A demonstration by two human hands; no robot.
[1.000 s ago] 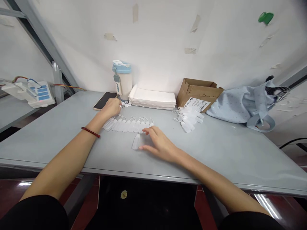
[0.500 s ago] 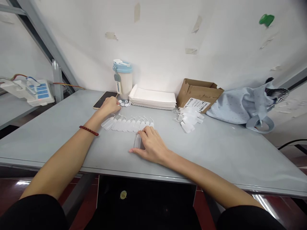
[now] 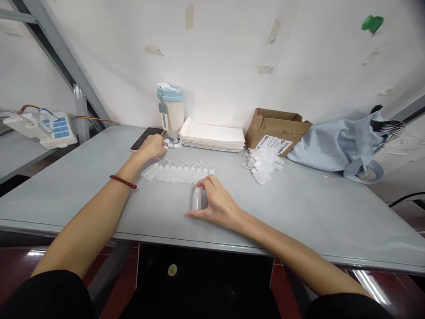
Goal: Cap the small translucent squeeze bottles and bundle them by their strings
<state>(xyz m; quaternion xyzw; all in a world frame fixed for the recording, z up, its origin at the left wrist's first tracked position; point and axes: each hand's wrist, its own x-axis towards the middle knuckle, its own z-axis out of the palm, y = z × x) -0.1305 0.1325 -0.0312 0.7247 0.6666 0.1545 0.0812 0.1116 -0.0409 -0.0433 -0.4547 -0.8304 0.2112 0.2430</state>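
Note:
My right hand [image 3: 217, 201] grips a small translucent plastic bottle [image 3: 197, 200] lengthwise, fingers at its neck end and thumb at its base, just above or on the table. Beyond it lies a row of white tags [image 3: 172, 174] with looped strings, side by side; the row's right end is partly behind my fingers. My left hand [image 3: 152, 146] is curled closed beside several small white round caps [image 3: 173, 143], its fingertips among them. What those fingertips pinch, if anything, is hidden.
Behind the caps stand a tumbler [image 3: 174, 115] and a phone [image 3: 146, 138]. A stack of white envelopes [image 3: 212, 136] lies by the wall. To the right are a loose pile of tags [image 3: 264, 164], a cardboard box [image 3: 275, 130] and a light blue cloth bag [image 3: 328, 146].
My right hand has moved slightly right and nearer to me with the bottle, which now shows more clearly between thumb and fingers. My left hand stays by the caps.

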